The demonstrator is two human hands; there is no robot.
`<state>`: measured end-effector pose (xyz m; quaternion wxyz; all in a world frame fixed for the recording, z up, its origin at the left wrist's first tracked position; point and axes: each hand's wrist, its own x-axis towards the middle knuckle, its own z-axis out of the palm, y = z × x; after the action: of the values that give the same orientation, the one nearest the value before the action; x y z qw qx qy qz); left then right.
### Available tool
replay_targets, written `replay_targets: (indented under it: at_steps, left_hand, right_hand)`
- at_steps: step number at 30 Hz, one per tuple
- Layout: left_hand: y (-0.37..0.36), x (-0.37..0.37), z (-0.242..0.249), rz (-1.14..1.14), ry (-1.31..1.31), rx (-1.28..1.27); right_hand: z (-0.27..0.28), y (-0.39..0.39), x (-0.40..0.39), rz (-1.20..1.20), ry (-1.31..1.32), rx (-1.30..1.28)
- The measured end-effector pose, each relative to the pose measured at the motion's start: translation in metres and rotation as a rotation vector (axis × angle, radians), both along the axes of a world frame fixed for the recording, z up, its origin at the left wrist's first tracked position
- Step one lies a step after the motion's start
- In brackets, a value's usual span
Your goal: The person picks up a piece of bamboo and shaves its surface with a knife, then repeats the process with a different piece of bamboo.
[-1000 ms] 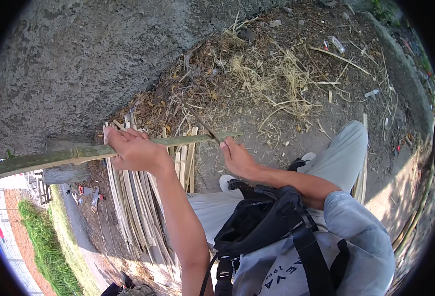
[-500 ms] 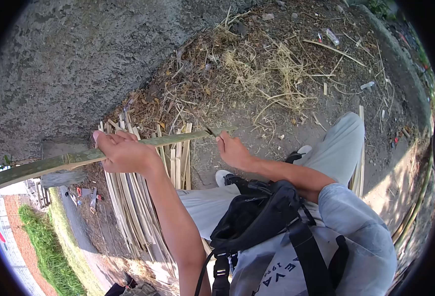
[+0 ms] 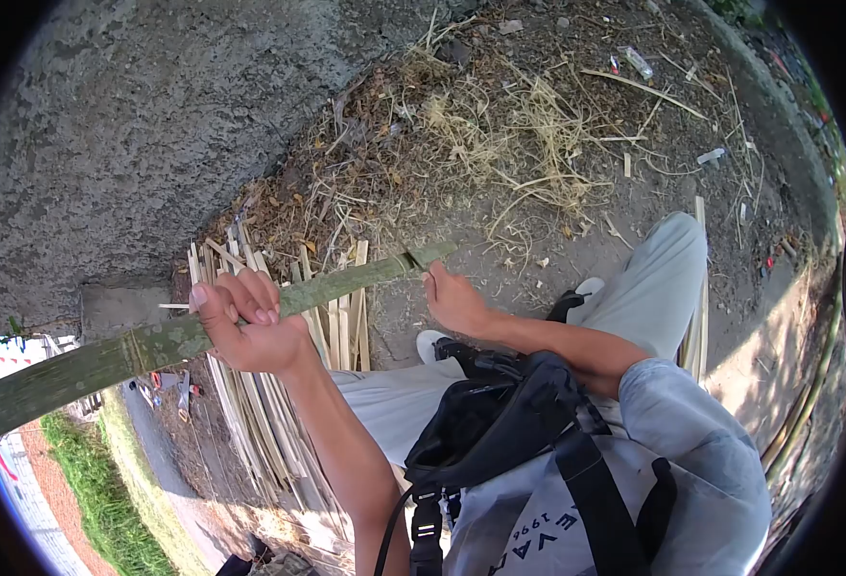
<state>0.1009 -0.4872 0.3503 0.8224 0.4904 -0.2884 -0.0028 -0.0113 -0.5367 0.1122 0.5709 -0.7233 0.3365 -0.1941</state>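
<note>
A long green bamboo piece slants across the view, its broad outer face showing and its wide end at the left. My left hand is wrapped round it near the middle, palm turned up and fingers curled. Close to the narrow right end, my right hand is closed beside the bamboo. A dark, thin blade crosses the bamboo at that hand's fingertips; its handle is hidden in the hand.
Pale split strips lie on the ground below my left hand. Dry shavings and litter are scattered ahead, beside a rough concrete slab. A black bag hangs at my front. Another bundle of strips lies by my knee.
The bamboo has rolled so that more of its green face shows, and its wide left end is lower. My left hand has turned and shifted slightly right. My right hand has barely moved.
</note>
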Motion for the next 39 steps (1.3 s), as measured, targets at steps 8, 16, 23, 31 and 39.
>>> replay_targets:
  at_steps: [8, 16, 23, 31, 39]
  left_hand:
    - [0.013, -0.001, -0.004, -0.08, -0.018, -0.034]
    - [0.022, 0.014, -0.006, 0.047, 0.046, -0.055]
    - [0.013, 0.033, -0.002, 0.491, 0.118, -0.037]
    - [-0.013, 0.038, 0.004, 0.386, 0.08, -0.015]
    - [-0.026, 0.056, 0.012, 0.265, -0.174, 0.139]
  right_hand:
    - [0.0, 0.003, -0.004, 0.073, -0.021, -0.028]
    - [-0.022, -0.005, -0.001, 0.057, 0.101, -0.013]
    - [-0.033, -0.033, -0.075, -0.002, 0.419, 0.153]
    - [-0.049, -0.059, -0.095, -0.158, 0.358, 0.126]
    - [-0.029, -0.064, -0.095, -0.238, 0.399, 0.326]
